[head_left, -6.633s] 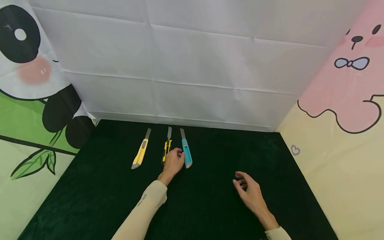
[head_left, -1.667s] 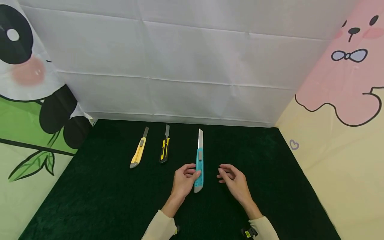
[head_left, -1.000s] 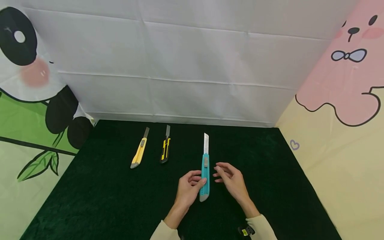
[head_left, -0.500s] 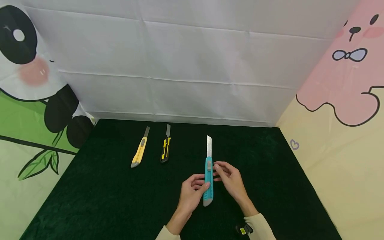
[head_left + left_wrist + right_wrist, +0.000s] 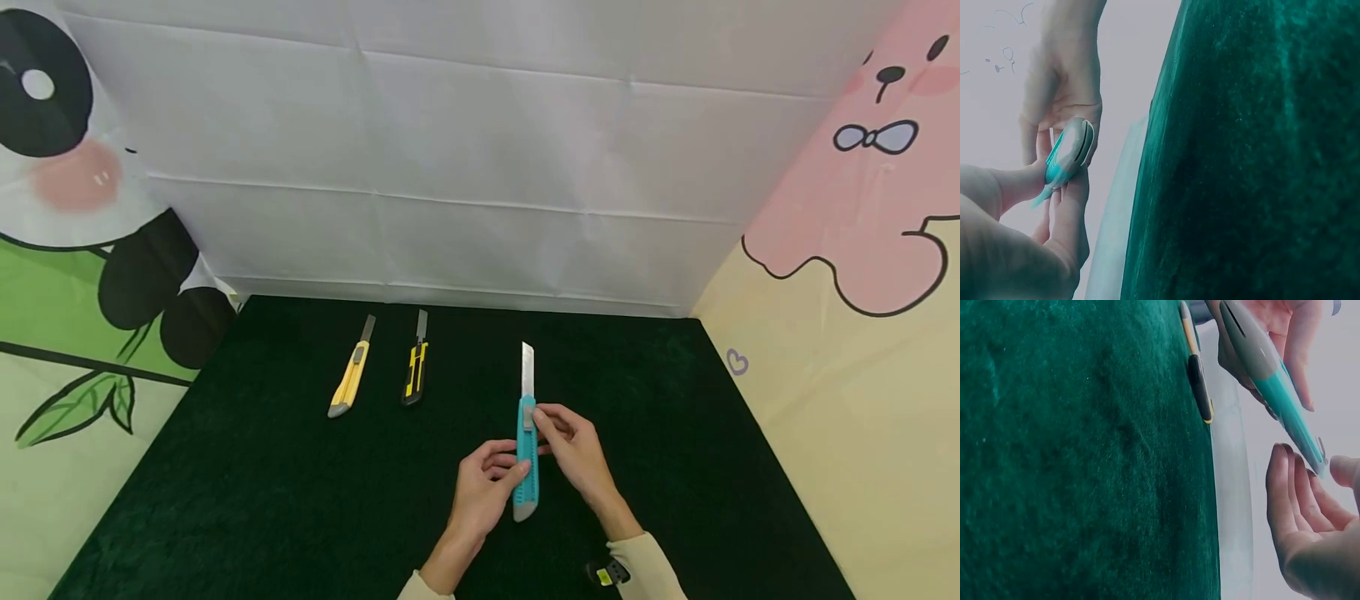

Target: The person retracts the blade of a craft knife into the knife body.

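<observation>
A turquoise utility knife with a grey end cap points away from me, its blade out, in the head view. My left hand grips its lower half, thumb on top and fingers beneath. My right hand is at its right side, thumb tip right at the grey slider and fingers loosely bent beside and behind the handle. In the right wrist view a small gap shows between the right thumb and the slider. The left wrist view shows the knife's grey end cap between the left thumb and fingers.
A yellow utility knife and a black-and-yellow utility knife lie at the back left, blades out. They rest on a dark green cloth-covered table. A white sheet hangs behind, with printed cartoon walls on both sides.
The left hand has taken the turquoise knife from the row, brought it nearer and shifted it right. The right hand has moved left, its thumb now at the slider.
</observation>
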The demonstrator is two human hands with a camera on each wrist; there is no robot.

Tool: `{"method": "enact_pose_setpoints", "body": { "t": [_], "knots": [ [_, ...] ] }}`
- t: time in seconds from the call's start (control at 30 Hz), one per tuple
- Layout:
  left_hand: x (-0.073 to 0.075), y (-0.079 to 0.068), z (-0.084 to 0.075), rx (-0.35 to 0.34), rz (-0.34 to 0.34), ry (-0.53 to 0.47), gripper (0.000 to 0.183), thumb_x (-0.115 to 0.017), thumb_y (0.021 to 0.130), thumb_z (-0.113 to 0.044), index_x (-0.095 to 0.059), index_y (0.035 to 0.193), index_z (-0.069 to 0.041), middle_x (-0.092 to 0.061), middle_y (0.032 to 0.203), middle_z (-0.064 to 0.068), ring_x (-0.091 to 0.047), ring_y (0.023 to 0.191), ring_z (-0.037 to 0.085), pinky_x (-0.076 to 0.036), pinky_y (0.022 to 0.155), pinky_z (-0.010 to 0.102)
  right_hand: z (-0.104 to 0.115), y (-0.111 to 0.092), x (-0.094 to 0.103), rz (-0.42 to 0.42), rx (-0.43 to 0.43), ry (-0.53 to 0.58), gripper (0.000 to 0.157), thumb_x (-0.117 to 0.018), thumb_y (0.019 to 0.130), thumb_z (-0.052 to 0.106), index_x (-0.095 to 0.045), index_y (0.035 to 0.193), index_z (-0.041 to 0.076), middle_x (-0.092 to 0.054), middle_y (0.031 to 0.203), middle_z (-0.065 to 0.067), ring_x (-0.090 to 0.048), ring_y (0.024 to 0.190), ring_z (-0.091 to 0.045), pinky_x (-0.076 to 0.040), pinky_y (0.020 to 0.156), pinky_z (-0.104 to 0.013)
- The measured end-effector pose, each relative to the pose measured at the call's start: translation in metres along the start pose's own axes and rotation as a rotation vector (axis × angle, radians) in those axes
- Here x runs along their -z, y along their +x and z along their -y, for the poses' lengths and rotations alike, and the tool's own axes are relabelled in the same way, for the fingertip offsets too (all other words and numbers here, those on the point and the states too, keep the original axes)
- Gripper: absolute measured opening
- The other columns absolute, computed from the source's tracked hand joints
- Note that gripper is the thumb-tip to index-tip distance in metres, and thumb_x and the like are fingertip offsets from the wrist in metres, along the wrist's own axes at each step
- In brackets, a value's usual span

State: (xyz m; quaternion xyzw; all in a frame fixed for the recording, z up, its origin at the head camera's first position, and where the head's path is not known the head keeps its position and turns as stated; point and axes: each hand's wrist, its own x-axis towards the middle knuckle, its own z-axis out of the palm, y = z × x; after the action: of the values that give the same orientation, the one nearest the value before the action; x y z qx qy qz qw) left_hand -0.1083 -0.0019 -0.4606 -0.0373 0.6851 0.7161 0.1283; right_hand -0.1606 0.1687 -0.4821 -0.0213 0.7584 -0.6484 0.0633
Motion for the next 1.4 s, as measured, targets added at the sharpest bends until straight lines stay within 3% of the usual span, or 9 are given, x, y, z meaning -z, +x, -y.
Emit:
{"method": "enact_pose_setpoints", "body": {
  "t": [1.1,1.4],
  "knots": [
    [-0.0055,0.0009,0.0034,-0.016,-0.023,-0.015,0.034,-0.067,0.086,-0.013,-0.057,0.117,-0.005,-0.063,0.104,0.011,-0.061,0.093,0.023,-0.050,0.081,0.036,0.0045,0.0066,-0.0089,-0.068,-0.009,-0.053,0.036,-0.055,0.091,0.048,-0.063,0.109,0.018,-0.068,0.091,-0.006,-0.064,0.079,-0.024,-0.054,0.072,-0.039],
    [-0.0041,0.0013,0.0042,-0.013,-0.034,-0.016,0.033,-0.068,0.085,-0.012,-0.058,0.116,-0.006,-0.063,0.103,0.011,-0.061,0.092,0.022,-0.050,0.081,0.036,0.0041,0.0063,-0.0095,-0.042,0.011,-0.030,0.031,-0.057,0.092,0.044,-0.062,0.110,0.020,-0.067,0.095,-0.006,-0.064,0.080,-0.025,-0.054,0.072,-0.038]
  ]
}}
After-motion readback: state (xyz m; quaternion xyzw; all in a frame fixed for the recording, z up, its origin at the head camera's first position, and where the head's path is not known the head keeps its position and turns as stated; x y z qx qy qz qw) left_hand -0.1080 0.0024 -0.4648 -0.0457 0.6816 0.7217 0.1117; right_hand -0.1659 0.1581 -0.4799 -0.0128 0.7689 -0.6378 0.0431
